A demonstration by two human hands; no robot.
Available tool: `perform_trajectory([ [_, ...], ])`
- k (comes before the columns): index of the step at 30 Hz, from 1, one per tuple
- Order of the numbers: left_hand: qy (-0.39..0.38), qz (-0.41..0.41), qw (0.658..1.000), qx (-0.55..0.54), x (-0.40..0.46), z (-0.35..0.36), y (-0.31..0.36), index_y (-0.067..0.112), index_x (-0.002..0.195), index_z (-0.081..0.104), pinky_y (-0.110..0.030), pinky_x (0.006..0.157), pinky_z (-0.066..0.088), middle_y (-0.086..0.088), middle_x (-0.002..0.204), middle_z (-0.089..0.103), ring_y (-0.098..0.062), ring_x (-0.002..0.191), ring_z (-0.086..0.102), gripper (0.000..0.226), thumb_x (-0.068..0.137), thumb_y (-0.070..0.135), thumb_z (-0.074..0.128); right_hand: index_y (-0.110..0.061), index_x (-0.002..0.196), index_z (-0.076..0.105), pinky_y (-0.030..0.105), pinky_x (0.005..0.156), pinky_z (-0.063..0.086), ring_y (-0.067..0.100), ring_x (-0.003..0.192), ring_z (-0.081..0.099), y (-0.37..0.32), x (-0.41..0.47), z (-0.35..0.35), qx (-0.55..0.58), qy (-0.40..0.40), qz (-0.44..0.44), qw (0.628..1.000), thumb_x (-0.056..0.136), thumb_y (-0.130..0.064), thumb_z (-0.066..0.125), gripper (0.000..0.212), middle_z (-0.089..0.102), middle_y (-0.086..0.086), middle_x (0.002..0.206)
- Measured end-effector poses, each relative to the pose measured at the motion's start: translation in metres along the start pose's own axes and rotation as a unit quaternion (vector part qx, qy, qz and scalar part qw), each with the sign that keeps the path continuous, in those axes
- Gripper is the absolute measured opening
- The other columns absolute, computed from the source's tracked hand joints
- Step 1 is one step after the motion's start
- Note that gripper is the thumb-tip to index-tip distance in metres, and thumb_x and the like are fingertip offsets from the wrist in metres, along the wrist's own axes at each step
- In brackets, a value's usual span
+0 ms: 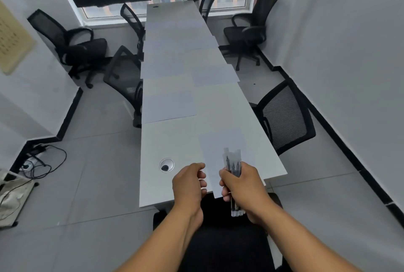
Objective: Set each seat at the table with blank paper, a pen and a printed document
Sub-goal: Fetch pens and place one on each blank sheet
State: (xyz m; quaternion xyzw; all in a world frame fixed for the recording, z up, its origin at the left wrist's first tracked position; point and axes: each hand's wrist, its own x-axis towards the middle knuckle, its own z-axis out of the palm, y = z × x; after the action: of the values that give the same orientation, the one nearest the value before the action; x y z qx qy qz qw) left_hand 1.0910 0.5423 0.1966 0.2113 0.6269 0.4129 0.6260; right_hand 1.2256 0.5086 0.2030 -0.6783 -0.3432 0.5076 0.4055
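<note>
A long white table [170,145] runs away from me toward the window. Several blank sheets lie along both of its sides; the nearest sheet [218,147] sits at the near right end and overhangs the front edge. My right hand [242,186] grips a bundle of clear-barrelled pens [233,162], tips up, over that sheet. My left hand [189,182] hovers just left of the sheet with fingers loosely curled, holding nothing. Another sheet [168,105] lies on the left side further up.
Black mesh chairs stand around the table: one at right [284,116], two at left [124,79], others near the window. A black seat [223,234] is right below me. A round cable grommet [166,165] sits in the tabletop. Cables lie on the floor at left [37,162].
</note>
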Motion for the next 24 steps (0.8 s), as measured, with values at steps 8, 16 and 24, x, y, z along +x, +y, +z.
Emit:
perform_trajectory([
  [8,-0.046,0.032,0.997,0.051,0.025,-0.002,0.006,0.012,0.097,0.08,-0.032,0.067,0.046,0.0,0.084,0.067,-0.018,0.072,0.054,0.011,0.098,0.022,0.074,-0.008,0.101,0.066,0.034,0.062,0.06,0.019,0.061,0.064,0.005,0.011,0.011,-0.005,-0.006,0.013,1.0,0.102,-0.02,0.064,0.013,0.065,0.006,0.072],
  [16,-0.096,0.075,0.988,0.091,0.043,0.019,-0.005,0.021,0.104,0.086,-0.016,0.079,0.051,0.017,0.092,0.08,0.013,0.078,0.068,0.01,0.1,0.024,0.077,-0.008,0.102,0.068,0.045,0.074,0.066,0.019,0.066,0.066,0.023,0.04,-0.001,0.015,-0.05,0.026,0.998,0.102,-0.019,0.067,0.011,0.064,0.006,0.077],
  [24,-0.123,0.075,0.979,0.144,0.065,0.045,-0.03,0.014,0.099,0.087,-0.007,0.071,0.053,0.008,0.096,0.084,0.003,0.083,0.074,0.017,0.104,0.022,0.072,-0.003,0.108,0.068,0.044,0.075,0.068,0.02,0.065,0.067,0.045,0.069,-0.022,0.029,-0.081,0.06,0.994,0.104,-0.021,0.066,0.019,0.066,0.01,0.076],
])
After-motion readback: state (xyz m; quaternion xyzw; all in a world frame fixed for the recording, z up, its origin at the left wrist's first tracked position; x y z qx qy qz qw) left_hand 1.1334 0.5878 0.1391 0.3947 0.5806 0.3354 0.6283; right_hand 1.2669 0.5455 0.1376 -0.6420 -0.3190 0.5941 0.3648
